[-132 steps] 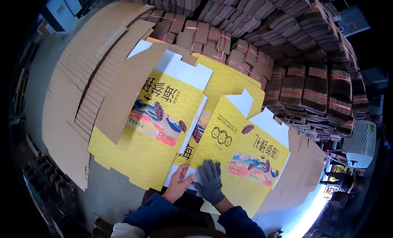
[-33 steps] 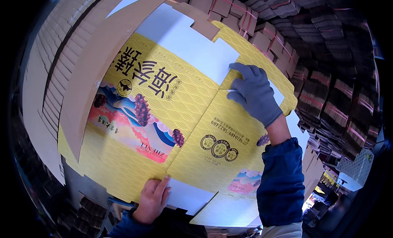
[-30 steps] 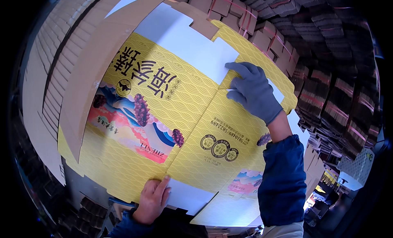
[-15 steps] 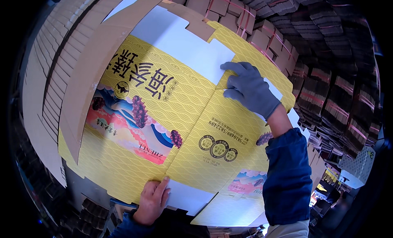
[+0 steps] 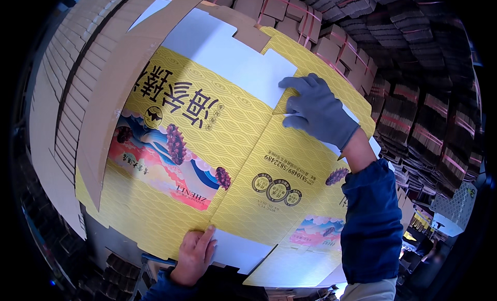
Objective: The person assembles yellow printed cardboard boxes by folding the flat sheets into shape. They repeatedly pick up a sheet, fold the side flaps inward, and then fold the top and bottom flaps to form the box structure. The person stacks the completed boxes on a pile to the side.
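A yellow printed cardboard box blank [image 5: 243, 145] lies unfolded across the middle, with white flaps, dark lettering, and pink and blue pictures. My right hand [image 5: 318, 109], in a grey glove, rests on its upper part beside a white flap [image 5: 238, 57]. The gloved fingers are spread, with thumb and fingertips apart on the surface. At the near edge of the blank is my bare left hand [image 5: 194, 254]. Its index finger stretches along a crease while the other fingers curl at the edge, beside a lower white flap [image 5: 240, 249]. Any part of that hand beneath the cardboard is hidden.
A long brown cardboard flap [image 5: 124, 88] overlaps the blank's left side, next to a row of stacked sheets [image 5: 77, 88]. Strapped bundles of folded cardboard [image 5: 341, 47] fill the back and right. A pale perforated crate [image 5: 453, 210] stands at the far right.
Both hands stay in nearly the same places on the blank. My right forearm has shifted slightly to the right, and the view has moved a little.
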Available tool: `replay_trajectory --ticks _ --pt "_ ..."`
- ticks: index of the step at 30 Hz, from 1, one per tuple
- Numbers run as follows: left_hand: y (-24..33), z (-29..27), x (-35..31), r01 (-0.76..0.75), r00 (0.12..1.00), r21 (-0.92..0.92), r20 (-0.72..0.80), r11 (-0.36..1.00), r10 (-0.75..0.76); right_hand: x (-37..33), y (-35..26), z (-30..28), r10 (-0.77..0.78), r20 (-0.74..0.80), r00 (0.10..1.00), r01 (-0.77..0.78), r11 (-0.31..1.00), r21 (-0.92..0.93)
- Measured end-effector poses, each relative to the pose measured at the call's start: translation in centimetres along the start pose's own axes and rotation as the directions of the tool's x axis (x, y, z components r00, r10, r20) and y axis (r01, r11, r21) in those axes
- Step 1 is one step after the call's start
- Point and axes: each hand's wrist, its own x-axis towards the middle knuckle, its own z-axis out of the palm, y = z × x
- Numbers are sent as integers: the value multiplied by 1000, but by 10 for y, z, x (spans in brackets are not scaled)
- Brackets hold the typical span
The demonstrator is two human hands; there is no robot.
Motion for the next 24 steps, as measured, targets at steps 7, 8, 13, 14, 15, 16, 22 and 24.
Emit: replay_trajectory --ticks 7,8,13,14,15,16,22,24 --pt "1 1 0 -5 1000 15 -7 1000 5 1 1 5 0 -26 1000 1 998 64" --pt "1 0 1 -3 1000 16 -5 1000 3 1 2 6 4 -23 1000 -2 997 74" --pt "4 -1 1 1 1000 25 -4 1000 -1 3 4 10 -4 -35 999 7 997 76" --pt "4 -1 0 0 1000 26 -3 1000 0 3 3 11 -9 -45 999 13 997 74" --pt "4 -1 0 1 1000 27 -1 1000 -1 2 4 12 -8 -56 998 12 997 78" --pt "3 0 0 2 1000 27 2 1000 -2 2 4 12 -6 -66 998 12 997 81" --pt "3 2 -2 -2 1000 59 -12 998 3 3 5 16 -14 -100 995 23 996 87" --pt "3 2 -1 -10 1000 71 -21 997 12 3 5 16 -16 -94 995 22 997 69"
